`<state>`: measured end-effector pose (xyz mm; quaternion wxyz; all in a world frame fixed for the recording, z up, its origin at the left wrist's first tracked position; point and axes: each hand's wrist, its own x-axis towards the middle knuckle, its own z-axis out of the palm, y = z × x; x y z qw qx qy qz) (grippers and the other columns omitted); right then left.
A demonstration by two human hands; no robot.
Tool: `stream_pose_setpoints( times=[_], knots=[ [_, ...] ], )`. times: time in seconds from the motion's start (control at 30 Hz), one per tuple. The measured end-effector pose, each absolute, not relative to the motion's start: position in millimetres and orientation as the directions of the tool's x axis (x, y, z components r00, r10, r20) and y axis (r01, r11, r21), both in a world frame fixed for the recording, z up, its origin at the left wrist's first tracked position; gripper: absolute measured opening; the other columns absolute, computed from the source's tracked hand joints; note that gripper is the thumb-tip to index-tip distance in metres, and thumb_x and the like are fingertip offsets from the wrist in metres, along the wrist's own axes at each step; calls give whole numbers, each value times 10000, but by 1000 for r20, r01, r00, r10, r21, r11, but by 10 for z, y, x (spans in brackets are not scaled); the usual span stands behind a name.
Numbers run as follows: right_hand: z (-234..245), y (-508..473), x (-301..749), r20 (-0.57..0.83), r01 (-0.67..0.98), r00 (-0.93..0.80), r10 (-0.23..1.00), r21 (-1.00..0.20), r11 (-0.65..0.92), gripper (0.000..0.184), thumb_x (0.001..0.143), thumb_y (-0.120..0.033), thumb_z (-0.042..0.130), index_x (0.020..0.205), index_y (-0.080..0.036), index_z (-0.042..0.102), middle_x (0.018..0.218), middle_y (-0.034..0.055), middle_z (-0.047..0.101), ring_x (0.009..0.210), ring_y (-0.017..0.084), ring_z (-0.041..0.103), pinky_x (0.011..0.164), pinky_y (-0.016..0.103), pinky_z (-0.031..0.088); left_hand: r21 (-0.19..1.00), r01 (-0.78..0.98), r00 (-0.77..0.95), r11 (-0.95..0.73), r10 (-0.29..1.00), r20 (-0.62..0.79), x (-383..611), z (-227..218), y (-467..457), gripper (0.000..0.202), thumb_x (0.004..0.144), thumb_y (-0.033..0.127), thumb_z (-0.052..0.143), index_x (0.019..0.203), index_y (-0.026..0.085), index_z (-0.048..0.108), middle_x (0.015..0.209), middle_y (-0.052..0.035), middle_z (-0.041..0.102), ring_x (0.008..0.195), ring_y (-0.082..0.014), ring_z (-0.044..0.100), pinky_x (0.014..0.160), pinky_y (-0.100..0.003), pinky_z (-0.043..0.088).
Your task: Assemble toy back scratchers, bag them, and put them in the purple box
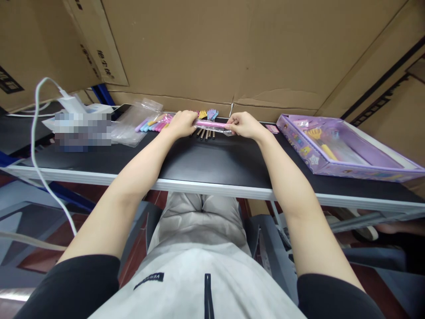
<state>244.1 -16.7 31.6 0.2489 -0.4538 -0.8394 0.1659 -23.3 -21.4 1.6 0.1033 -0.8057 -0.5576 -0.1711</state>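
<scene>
1 pink stick (215, 124) in a clear wrapper (229, 132) is held crosswise between 2 hands, near the middle of the bench's back edge; whether it touches the top cannot be told. The left hand (182, 124) is closed over its left part, back of the hand upward, fingertips hidden. The right hand (245, 126) pinches its right end narrowly between thumb and fingers.

Just behind the stick lie several forks (211, 114), at least 1 yellow and 1 blue among them; their dark-tipped rods (206, 135) point toward the front edge. The hands and the stick partly cover this group, so a full count is not possible. Beside the left hand, toward the bench's left end, is 1 row of handles (145, 126) in blue, purple, yellow and pink, too crowded to count, next to clear bags (131, 128), also too overlapped to count.

1 pink card (272, 129) lies near the back edge, right of the right hand. 1 purple box (335, 167) occupies the bench's right end, with 1 yellow fork (322, 144) visible inside. Near the back left corner stands 1 white plug (73, 106) with 1 white cable (33, 128) hanging past the front edge of the bench (215, 161).
</scene>
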Motion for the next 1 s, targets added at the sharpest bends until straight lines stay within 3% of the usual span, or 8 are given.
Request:
stream_pose_setpoints(
  times=[0.23, 0.4, 0.63, 0.77, 0.9, 1.0],
  knots=[
    [333, -201, 2411, 232, 711, -444, 865, -497, 498, 251, 877, -383, 819, 855, -148, 731, 698, 54, 712, 697, 184, 647, 734, 316, 501, 9, 929, 341, -371, 863, 373, -228, 1, -201, 261, 863, 179, 535, 1064, 190, 701, 1186, -188, 751, 1208, -388, 661, 1009, -481, 496],
    [341, -214, 2395, 206, 683, -483, 851, -520, 513, 315, 822, -436, 870, 812, -157, 724, 642, 22, 661, 652, 160, 609, 675, 288, 469, 31, 918, 348, -395, 842, 413, -223, -37, -180, 281, 849, 159, 519, 1057, 200, 703, 1164, -166, 743, 1212, -375, 640, 1069, -523, 458],
    [378, -378, 2288, 153, 611, -571, 807, -576, 542, 365, 814, -450, 872, 717, -151, 686, 552, -21, 567, 569, 106, 509, 610, 258, 377, 58, 884, 387, -465, 794, 468, -216, -79, -166, 459, 831, 118, 512, 1196, 197, 778, 1228, -172, 733, 1285, -377, 620, 1163, -595, 398],
    [412, -440, 2259, 162, 538, -629, 760, -615, 576, 493, 853, -582, 837, 672, -160, 656, 533, -23, 552, 535, 86, 462, 583, 250, 355, 88, 839, 435, -536, 760, 483, -247, -120, -87, 538, 844, 110, 491, 1290, 212, 773, 1322, -159, 714, 1327, -345, 609, 1160, -547, 439],
    [385, -401, 2248, 212, 510, -517, 830, -703, 497, 572, 874, -687, 801, 716, -162, 641, 538, -15, 564, 489, 72, 427, 525, 238, 342, 111, 773, 513, -624, 718, 471, -224, -145, -43, 571, 890, 94, 463, 1384, 201, 728, 1471, -155, 659, 1413, -301, 585, 1214, -498, 436],
    [314, -375, 2212, 142, 467, -427, 893, -811, 353, 559, 883, -682, 800, 768, -154, 658, 568, 4, 617, 459, 70, 435, 474, 229, 332, 125, 718, 556, -685, 672, 489, -158, -164, -47, 586, 905, 85, 497, 1452, 192, 681, 1585, -178, 589, 1488, -300, 544, 1245, -499, 428]
  ],
)
